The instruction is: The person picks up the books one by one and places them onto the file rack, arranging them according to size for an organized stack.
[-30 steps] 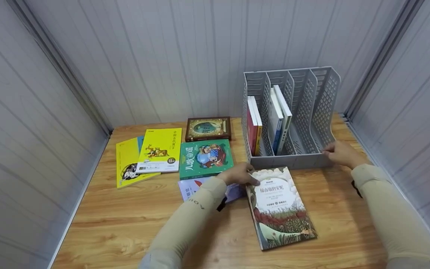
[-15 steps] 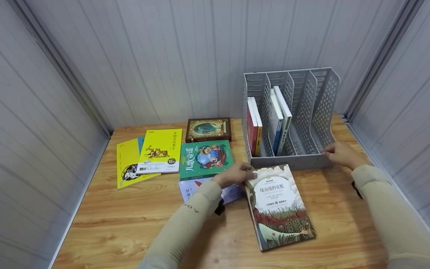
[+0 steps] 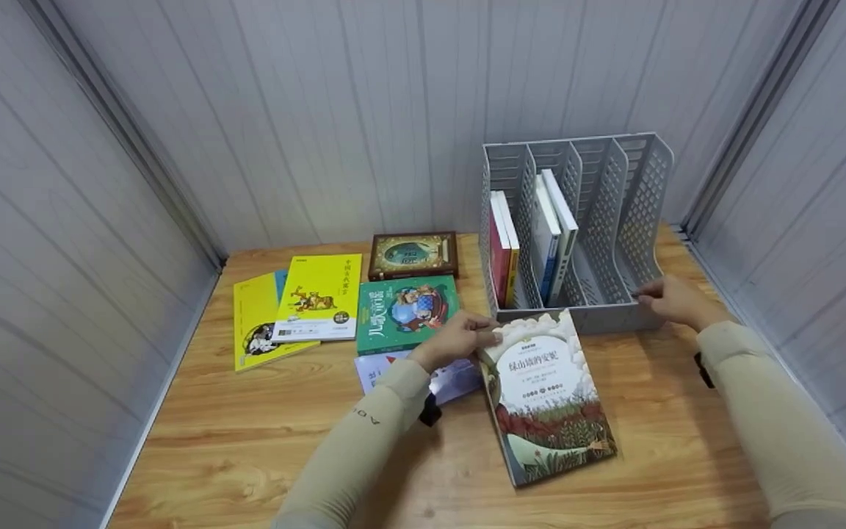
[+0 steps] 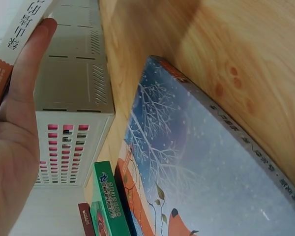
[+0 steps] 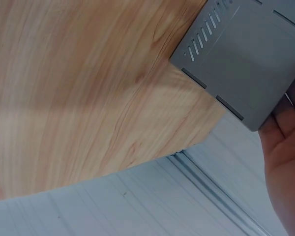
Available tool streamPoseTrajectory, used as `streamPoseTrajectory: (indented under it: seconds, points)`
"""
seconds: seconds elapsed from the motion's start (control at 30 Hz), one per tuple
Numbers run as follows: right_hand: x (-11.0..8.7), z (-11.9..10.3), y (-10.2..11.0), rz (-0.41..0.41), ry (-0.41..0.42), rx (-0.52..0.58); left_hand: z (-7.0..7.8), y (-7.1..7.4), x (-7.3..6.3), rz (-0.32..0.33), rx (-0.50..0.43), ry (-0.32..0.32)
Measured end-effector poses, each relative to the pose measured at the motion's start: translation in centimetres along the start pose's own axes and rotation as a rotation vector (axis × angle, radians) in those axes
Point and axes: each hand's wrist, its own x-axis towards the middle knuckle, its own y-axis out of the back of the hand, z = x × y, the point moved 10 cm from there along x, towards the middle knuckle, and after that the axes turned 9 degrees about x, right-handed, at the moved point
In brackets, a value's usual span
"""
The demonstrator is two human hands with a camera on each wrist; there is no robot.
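Book point(image 3: 549, 397) nearer gray rack point(image 3: 603, 318) than before

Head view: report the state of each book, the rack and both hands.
White book: closed, held at its top left corner
Left hand: gripping that book
Gray rack: upright, books in its two leftmost compartments
Right hand: gripping the rack's front right corner
Racked books: closed, standing
Green book: closed, cover up
Brown book: closed, cover up
Purple book: closed, cover up
Yellow books: closed, overlapping
Blue item: mostly hidden
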Motion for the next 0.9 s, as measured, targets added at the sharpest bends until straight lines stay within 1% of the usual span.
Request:
streamPoseTrajectory:
  seconds: [0.13, 0.2, 0.27, 0.4, 0.57, 0.63, 0.8, 0.9]
  points:
    - [-0.3, -0.4, 0.3, 0.023, -0.004, 0.035, 0.4, 0.7, -0.3, 0.049, 0.032, -0.023]
    - [-0.4, -0.7, 0.7, 0.045, -0.006, 0.031, 0.6, 1.0, -0.4, 0.073, 0.058, -0.039]
    - [-0.4, -1.2, 1.1, 0.069, 0.010, 0.027, 0.8, 1.3, -0.6, 0.092, 0.078, -0.051]
    - [-0.4, -2.9, 1.8, 0.108, 0.059, 0.016, 1.2, 1.9, -0.9, 0.133, 0.071, -0.082]
    - [-0.7, -5.4, 2.5, 0.133, 0.111, 0.038, 2.3, 2.7, -1.3, 0.172, 0.004, -0.151]
    - [-0.9, -6.5, 3.0, 0.164, 0.146, 0.036, 2.8, 3.0, -1.6, 0.181, -0.038, -0.169]
    - [-1.6, -8.8, 4.0, 0.247, 0.198, 0.003, 3.5, 3.6, -2.3, 0.197, -0.158, -0.168]
    - [-2.3, -10.3, 4.5, 0.290, 0.232, -0.008, 3.8, 3.8, -2.8, 0.216, -0.200, -0.163]
